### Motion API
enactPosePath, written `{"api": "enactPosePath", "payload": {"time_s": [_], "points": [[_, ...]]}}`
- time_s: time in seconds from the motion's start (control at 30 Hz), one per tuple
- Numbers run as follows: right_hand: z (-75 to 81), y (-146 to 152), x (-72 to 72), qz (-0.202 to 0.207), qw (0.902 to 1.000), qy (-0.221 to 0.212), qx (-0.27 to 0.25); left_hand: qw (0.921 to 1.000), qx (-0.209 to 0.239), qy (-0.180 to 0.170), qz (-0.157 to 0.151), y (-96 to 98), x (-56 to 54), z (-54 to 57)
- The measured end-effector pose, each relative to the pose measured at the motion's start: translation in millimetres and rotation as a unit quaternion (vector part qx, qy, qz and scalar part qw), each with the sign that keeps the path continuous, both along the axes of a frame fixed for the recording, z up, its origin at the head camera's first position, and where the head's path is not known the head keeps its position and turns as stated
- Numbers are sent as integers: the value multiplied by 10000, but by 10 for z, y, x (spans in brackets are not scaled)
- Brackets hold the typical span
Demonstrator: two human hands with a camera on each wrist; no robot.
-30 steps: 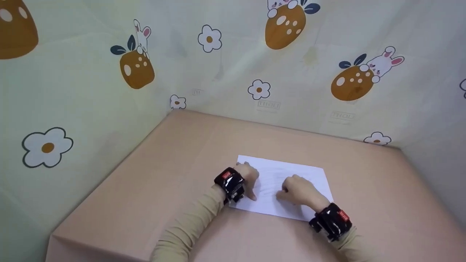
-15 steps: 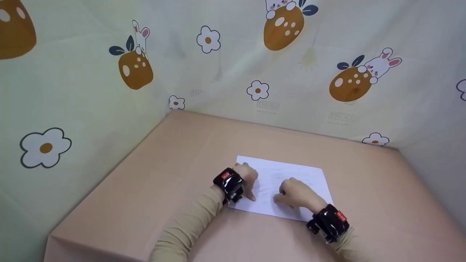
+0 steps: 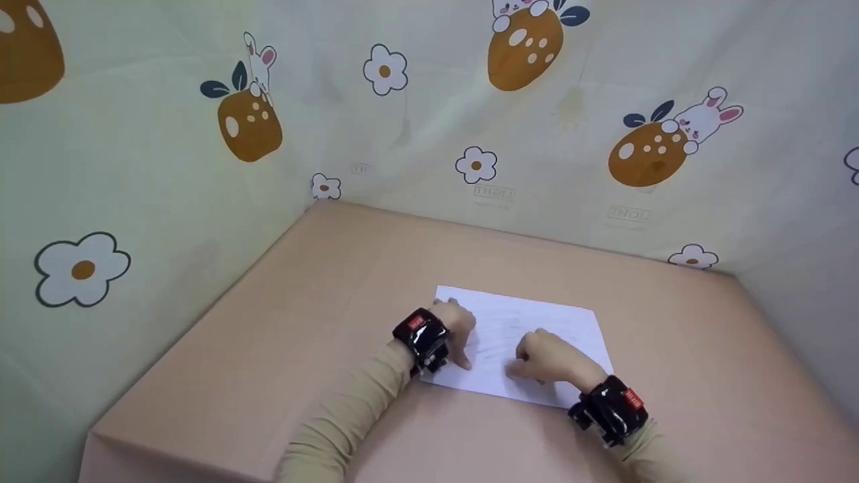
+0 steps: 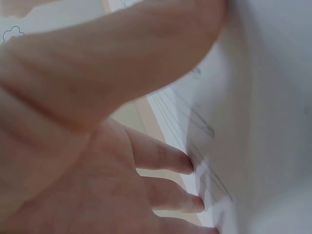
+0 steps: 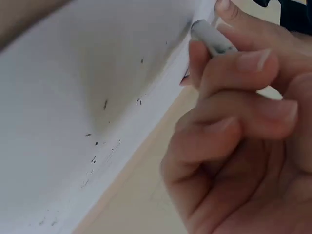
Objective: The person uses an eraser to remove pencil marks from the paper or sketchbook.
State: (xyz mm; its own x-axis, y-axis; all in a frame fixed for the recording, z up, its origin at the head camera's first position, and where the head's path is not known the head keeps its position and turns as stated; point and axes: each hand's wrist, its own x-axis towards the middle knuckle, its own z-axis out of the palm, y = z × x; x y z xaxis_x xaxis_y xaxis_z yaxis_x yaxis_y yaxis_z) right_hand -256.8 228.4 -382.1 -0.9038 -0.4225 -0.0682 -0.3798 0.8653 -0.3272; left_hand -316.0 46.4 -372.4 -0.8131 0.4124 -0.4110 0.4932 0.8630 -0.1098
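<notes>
The left hand (image 3: 458, 327) is resting, fingers spread, at nine o'clock on the paper (image 3: 493, 379); at four, the right hand (image 3: 550, 357) is pinching a white stub (image 5: 209, 34) in curled fingers.

Around the paper (image 3: 495, 352), worktop (image 3: 268, 376) gives passage at twelve and six; left sleeve (image 3: 352, 412) blocks eight, right sleeve (image 3: 649, 448) four o'clock.
</notes>
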Motion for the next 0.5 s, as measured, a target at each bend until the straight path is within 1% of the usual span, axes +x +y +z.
{"api": "enactPosePath", "payload": {"time_s": [0.03, 0.07, 0.13, 0.17, 0.2, 0.23, 0.27, 0.33, 0.4, 0.43, 0.47, 0.5], "points": [[15, 2, 9, -158, 9998, -93, 54, 10000, 4, 10, 4, 0, -2, 1], [35, 11, 21, -453, 9987, -129, 195, 10000, -14, 26, -5, 1, 0, 3], [78, 45, 39, -1019, 9930, -146, 572, 10000, -50, 83, -20, 3, 7, 3], [95, 61, 47, -1190, 9898, -116, 776, 10000, -46, 83, -29, 5, 7, 1], [105, 74, 51, -1262, 9875, -34, 948, 9999, -56, 85, -34, 6, 8, 1], [108, 81, 51, -1228, 9871, 58, 1027, 9999, -54, 88, -21, 5, 11, -3], [99, 82, 46, -1099, 9888, 134, 996, 10000, -14, 85, 20, 4, 14, -7], [59, 69, 29, -632, 9953, 250, 688, 9999, 49, 61, 92, 2, 16, -14], [18, 47, 14, -296, 9986, 264, 355, 9998, 105, 36, 180, -1, 17, -17], [6, 42, 6, -213, 9994, 182, 211, 9997, 142, 40, 209, -3, 17, -20], [4, 40, 1, -230, 9996, 81, 142, 9996, 156, 25, 227, -2, 12, -20], [13, 46, 1, -359, 9992, 11, 194, 9996, 155, 8, 238, 1, 9, -16]]}}
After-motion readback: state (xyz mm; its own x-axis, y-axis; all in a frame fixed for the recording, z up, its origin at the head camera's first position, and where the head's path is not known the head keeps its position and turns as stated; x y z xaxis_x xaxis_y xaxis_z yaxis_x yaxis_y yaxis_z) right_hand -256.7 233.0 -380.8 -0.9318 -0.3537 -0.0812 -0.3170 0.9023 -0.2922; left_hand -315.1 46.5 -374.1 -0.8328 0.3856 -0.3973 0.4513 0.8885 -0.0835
